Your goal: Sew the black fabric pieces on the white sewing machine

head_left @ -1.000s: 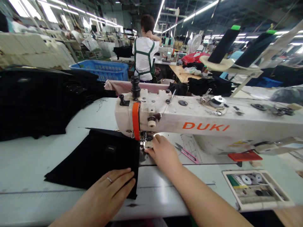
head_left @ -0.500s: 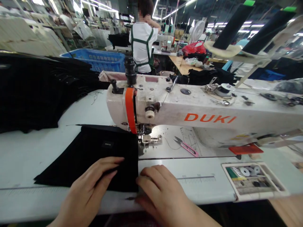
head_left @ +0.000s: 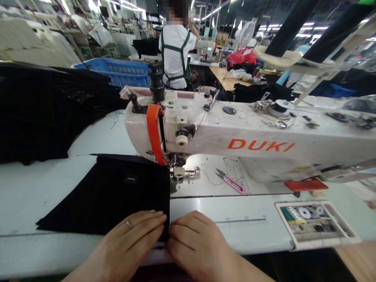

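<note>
A black fabric piece [head_left: 111, 196] with a small label lies flat on the sewing table, its right edge running up to the presser foot [head_left: 183, 171] of the white DUKI sewing machine [head_left: 249, 137]. My left hand [head_left: 132, 239] rests flat on the fabric's near right corner, fingers stretched out, a ring on one finger. My right hand [head_left: 196, 244] sits beside it at the fabric's right edge, fingers curled down and touching the corner. Whether they pinch the edge is hidden.
Pink thread snips [head_left: 232, 182] lie on the machine bed. A tray of bobbins [head_left: 317, 223] sits at the right. A stack of black fabric [head_left: 44, 113] fills the left, with a blue basket [head_left: 117, 72] behind. A person in a green apron [head_left: 176, 51] stands beyond.
My right hand left the presser foot and came back to the fabric's near right corner. My left hand slid right along the fabric to meet it.
</note>
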### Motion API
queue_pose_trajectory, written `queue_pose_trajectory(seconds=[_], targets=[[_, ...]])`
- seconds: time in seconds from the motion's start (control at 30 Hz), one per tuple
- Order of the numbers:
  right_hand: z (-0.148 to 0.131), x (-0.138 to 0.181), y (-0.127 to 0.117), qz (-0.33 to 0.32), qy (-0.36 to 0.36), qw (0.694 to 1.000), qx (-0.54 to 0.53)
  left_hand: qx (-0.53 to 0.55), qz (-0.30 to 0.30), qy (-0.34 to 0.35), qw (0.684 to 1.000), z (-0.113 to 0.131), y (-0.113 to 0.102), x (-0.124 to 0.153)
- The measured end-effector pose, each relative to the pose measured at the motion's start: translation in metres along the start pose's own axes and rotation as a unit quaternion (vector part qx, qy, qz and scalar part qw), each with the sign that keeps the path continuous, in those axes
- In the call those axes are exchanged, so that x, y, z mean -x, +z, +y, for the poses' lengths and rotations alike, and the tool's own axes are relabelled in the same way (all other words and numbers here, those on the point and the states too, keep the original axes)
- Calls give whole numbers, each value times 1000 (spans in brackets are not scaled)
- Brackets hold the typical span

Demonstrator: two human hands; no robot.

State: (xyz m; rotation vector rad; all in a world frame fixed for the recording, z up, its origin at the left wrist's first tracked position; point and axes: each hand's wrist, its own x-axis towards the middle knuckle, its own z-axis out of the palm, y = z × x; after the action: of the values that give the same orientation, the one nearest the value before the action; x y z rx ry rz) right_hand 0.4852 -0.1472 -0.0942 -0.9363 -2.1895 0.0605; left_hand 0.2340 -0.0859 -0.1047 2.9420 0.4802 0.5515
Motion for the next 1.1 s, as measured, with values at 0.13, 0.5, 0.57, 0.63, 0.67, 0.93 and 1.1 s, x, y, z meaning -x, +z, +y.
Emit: queue_pose_trajectory(seconds=[0.13, 0.5, 0.57, 0.63, 0.67, 0.93, 1.1], targets=[[2, 2, 7, 9, -6, 1000, 13, 18, -26, -2, 999, -2, -7, 2], [8, -3, 8, 22, 8, 999, 42, 26, -31, 21, 999, -13, -8, -6], [11, -7, 6, 11, 18, 999, 26, 11, -35, 24, 999, -18, -6, -9], [12, -10, 3, -8, 33, 999, 9, 6, -33, 17, 999, -23, -3, -12], [13, -10, 2, -16, 38, 999, 1, 8, -28, 10, 1000, -25, -1, -13], [10, -5, -2, -53, 65, 996, -23, 61, 33, 23, 997, -28, 4, -20], [13, -6, -2, -24, 57, 998, -10, 58, 8, 12, 998, -25, -3, -24]])
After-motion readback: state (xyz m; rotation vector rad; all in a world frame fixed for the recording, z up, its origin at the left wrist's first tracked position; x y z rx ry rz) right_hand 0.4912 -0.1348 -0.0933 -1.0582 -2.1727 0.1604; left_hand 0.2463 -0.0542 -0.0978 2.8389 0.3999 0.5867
